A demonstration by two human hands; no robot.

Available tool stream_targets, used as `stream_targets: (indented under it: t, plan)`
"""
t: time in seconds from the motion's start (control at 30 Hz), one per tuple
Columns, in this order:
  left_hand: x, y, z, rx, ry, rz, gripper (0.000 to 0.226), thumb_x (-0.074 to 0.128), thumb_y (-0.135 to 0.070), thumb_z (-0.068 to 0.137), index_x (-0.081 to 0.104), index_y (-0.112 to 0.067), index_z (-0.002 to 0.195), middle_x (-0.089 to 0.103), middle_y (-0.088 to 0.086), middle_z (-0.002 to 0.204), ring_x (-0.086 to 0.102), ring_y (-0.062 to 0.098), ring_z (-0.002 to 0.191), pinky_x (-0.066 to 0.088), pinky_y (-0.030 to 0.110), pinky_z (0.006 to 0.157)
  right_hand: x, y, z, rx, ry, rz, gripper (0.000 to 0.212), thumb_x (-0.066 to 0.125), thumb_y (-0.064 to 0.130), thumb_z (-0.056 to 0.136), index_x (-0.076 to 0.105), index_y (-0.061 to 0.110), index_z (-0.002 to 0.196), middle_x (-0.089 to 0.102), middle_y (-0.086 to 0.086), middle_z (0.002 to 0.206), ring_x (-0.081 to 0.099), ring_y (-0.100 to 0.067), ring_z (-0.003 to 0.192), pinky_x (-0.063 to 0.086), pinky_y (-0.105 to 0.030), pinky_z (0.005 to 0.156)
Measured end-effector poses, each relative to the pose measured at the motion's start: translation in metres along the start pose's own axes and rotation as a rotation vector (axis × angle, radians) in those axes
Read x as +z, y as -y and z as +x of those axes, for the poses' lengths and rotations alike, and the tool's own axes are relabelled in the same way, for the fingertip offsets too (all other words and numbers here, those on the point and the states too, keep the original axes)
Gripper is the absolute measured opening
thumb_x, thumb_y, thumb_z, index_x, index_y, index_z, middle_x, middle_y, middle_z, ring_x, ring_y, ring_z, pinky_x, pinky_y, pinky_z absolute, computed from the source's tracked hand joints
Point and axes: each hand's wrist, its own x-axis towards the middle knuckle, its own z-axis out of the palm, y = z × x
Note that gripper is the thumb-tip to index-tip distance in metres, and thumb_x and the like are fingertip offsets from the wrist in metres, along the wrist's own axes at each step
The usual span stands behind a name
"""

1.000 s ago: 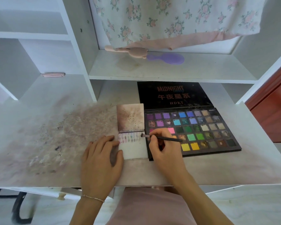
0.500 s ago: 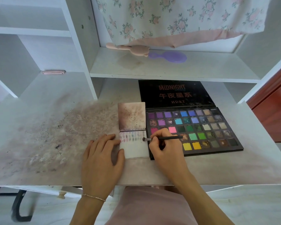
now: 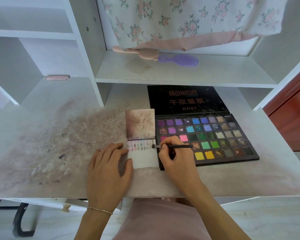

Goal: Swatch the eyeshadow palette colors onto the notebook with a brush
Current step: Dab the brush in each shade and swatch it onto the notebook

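You've got a matt paper notebook (image 3: 143, 159), powder-smudged; a palette (image 3: 232, 135) with a matt black lid and powdery, some shimmery, pans; a dusty, stained white desk (image 3: 42, 153); floral cloth (image 3: 189, 19) at the far side.

The left hand (image 3: 109, 163) lies flat, palm down, at lower centre of the frame, fingers straight and slightly spread, pointing up-right; its forearm rises from the bottom edge. The right hand (image 3: 176, 159), just right of it, has its fingers curled in a pinching grip; its forearm enters from the lower right.
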Motion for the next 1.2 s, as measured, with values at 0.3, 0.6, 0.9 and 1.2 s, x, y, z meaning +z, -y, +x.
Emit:
stream_targets:
  t: [0.3,0.6,0.9,1.2]
  plan:
    - [0.000,0.000,0.000,0.000,0.010,-0.003,0.044,0.038,-0.041,0.078,0.068,-0.014,0.096,0.065,0.003,0.112,0.059,0.026,0.106,0.034,0.046,0.103,0.001,-0.001,0.001,-0.023,-0.060,0.035,0.018,0.051,0.006,0.087,0.051,0.024,0.082,0.050,0.015,0.070,0.051,0.003,0.069,0.041,-0.008,0.057]
    - [-0.001,0.002,-0.001,0.021,0.015,-0.001,0.043,0.039,-0.041,0.079,0.068,-0.015,0.098,0.065,0.002,0.112,0.059,0.026,0.108,0.036,0.047,0.102,-0.016,-0.004,-0.002,-0.011,-0.232,0.264,0.023,0.044,0.015,0.085,0.054,0.036,0.089,0.060,0.003,0.077,0.057,-0.012,0.068,0.048,-0.019,0.056]
    - [-0.005,0.004,-0.002,0.077,0.077,0.023,0.058,0.043,-0.055,0.073,0.067,-0.013,0.105,0.063,0.005,0.117,0.056,0.028,0.113,0.030,0.048,0.104,-0.041,-0.019,-0.016,0.057,-0.257,0.277,0.026,0.052,0.005,0.088,0.054,0.030,0.083,0.058,0.002,0.072,0.055,-0.018,0.064,0.048,-0.020,0.055]
    - [-0.005,0.004,-0.002,0.140,0.097,0.043,0.055,0.044,-0.056,0.074,0.068,-0.019,0.106,0.063,0.006,0.118,0.054,0.031,0.116,0.029,0.050,0.103,-0.054,-0.026,-0.012,0.057,-0.230,0.114,0.029,0.050,0.007,0.089,0.050,0.035,0.082,0.059,0.007,0.078,0.059,-0.007,0.073,0.050,-0.014,0.060]
